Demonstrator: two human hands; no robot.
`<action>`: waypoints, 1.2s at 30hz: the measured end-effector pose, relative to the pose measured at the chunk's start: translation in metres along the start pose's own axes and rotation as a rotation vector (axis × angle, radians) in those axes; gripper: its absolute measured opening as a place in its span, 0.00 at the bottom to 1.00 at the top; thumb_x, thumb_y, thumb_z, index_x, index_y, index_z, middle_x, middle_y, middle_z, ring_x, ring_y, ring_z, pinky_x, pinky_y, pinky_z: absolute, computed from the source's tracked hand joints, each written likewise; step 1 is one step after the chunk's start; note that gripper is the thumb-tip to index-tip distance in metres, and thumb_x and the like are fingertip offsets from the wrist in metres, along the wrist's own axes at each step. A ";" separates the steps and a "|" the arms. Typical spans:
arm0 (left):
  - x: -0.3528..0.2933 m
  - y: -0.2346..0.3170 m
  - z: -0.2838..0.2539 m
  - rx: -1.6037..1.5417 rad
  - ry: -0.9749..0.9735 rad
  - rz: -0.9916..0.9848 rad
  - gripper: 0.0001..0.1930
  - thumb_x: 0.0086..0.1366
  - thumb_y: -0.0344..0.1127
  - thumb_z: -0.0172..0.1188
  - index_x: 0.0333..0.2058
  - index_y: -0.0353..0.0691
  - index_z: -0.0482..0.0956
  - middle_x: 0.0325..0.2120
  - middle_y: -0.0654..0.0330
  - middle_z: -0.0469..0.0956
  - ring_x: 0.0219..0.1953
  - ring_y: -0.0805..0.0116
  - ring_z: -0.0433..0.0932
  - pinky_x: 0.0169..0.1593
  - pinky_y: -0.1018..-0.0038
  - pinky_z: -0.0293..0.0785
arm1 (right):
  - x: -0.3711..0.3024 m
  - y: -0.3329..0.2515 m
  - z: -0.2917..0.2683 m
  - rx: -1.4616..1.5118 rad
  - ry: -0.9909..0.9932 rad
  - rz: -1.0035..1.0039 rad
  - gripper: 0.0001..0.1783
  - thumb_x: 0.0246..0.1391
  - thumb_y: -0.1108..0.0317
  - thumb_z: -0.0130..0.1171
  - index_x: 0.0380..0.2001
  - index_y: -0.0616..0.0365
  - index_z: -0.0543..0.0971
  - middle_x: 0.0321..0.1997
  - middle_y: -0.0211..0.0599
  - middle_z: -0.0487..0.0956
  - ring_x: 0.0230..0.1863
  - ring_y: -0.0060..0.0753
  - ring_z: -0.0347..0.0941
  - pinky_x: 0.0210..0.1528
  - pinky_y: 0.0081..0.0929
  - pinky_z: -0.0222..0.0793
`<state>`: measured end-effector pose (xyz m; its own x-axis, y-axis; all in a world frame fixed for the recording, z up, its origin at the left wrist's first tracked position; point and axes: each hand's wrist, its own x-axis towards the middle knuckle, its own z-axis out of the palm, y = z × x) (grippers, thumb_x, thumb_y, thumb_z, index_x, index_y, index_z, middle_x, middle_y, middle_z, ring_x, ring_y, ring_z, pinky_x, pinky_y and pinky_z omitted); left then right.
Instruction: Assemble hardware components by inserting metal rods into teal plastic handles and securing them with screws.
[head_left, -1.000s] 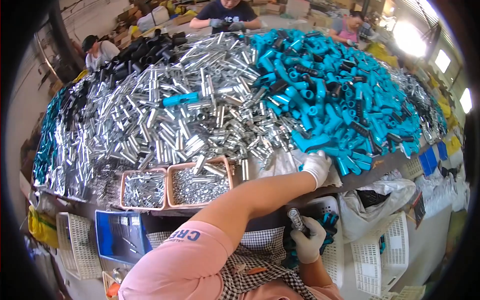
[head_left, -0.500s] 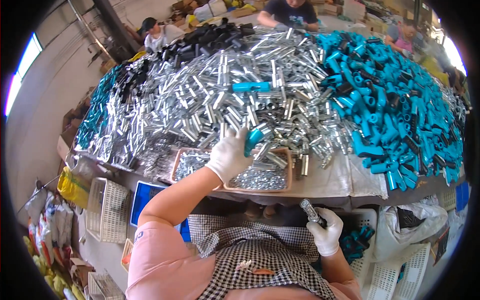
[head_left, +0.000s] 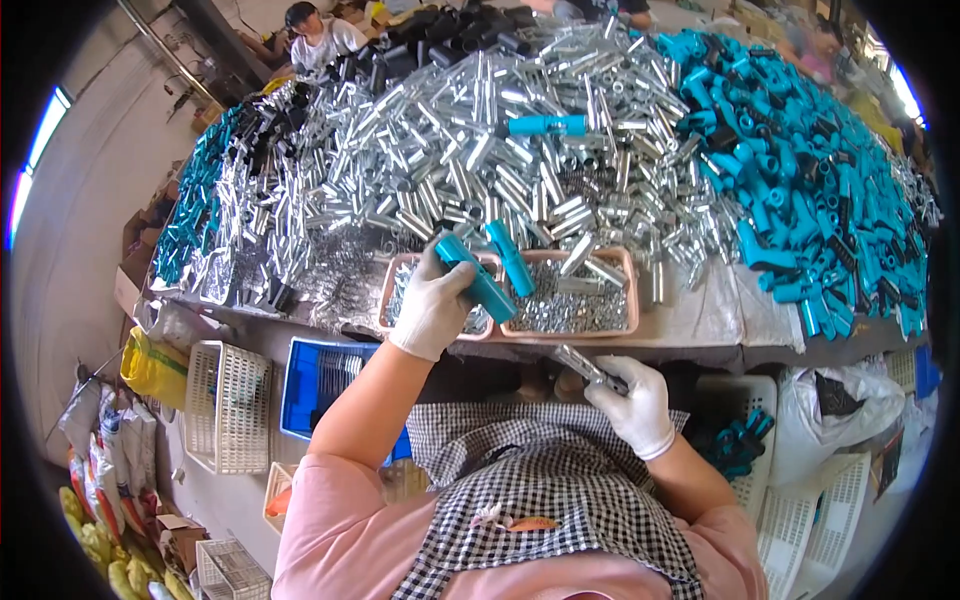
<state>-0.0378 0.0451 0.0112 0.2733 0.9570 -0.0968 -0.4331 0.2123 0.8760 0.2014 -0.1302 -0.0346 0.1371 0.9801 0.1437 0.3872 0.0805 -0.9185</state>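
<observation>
My left hand, in a white glove, is closed around a teal plastic tube above the left end of two small pinkish trays. Just right of it, a second teal tube leans over where the trays meet; the left hand appears apart from it. My right hand, also gloved in white, grips a shiny metal tube with a dark part along it, held in front of the table edge. The right-hand tray contains small metal pieces, with a few silver tubes lying across it.
A heap of silver tubes covers the middle of the table, with teal handle-shaped parts at right and black tubes behind. A blue crate, white baskets and a white sack stand below. Other people work across the table.
The left hand has drawn back toward me, and the teal tube in it shows more fully. The right hand's metal tube has tipped further left. The whole view has shifted.
</observation>
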 end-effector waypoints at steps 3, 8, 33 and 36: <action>-0.035 -0.006 -0.007 -0.009 0.072 0.052 0.36 0.64 0.17 0.52 0.67 0.46 0.52 0.44 0.56 0.69 0.45 0.60 0.79 0.42 0.64 0.83 | 0.002 -0.012 0.011 0.022 -0.024 -0.005 0.20 0.42 0.70 0.72 0.40 0.68 0.82 0.35 0.49 0.84 0.34 0.38 0.83 0.39 0.27 0.76; -0.077 -0.034 -0.025 -0.204 0.225 -0.084 0.29 0.68 0.22 0.53 0.63 0.48 0.54 0.44 0.55 0.71 0.53 0.49 0.78 0.47 0.57 0.81 | 0.005 -0.014 0.033 -0.053 -0.048 -0.139 0.18 0.40 0.69 0.72 0.38 0.65 0.84 0.35 0.49 0.84 0.35 0.44 0.84 0.38 0.30 0.78; -0.085 -0.014 -0.059 0.761 -0.595 -0.231 0.16 0.70 0.38 0.52 0.40 0.32 0.85 0.23 0.59 0.81 0.23 0.76 0.75 0.28 0.76 0.72 | 0.005 -0.019 0.069 0.046 -0.498 0.006 0.29 0.41 0.54 0.77 0.43 0.62 0.82 0.33 0.47 0.83 0.34 0.43 0.83 0.40 0.31 0.76; -0.082 -0.022 -0.045 0.828 -0.563 -0.376 0.17 0.68 0.37 0.50 0.39 0.29 0.84 0.29 0.51 0.84 0.29 0.68 0.80 0.35 0.73 0.76 | 0.011 -0.024 0.067 0.129 -0.497 0.068 0.27 0.43 0.56 0.75 0.44 0.62 0.82 0.35 0.47 0.84 0.35 0.40 0.83 0.41 0.30 0.76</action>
<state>-0.0894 -0.0293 -0.0218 0.7169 0.5839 -0.3809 0.4219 0.0716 0.9038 0.1322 -0.1093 -0.0355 -0.3037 0.9492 -0.0819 0.2729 0.0043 -0.9620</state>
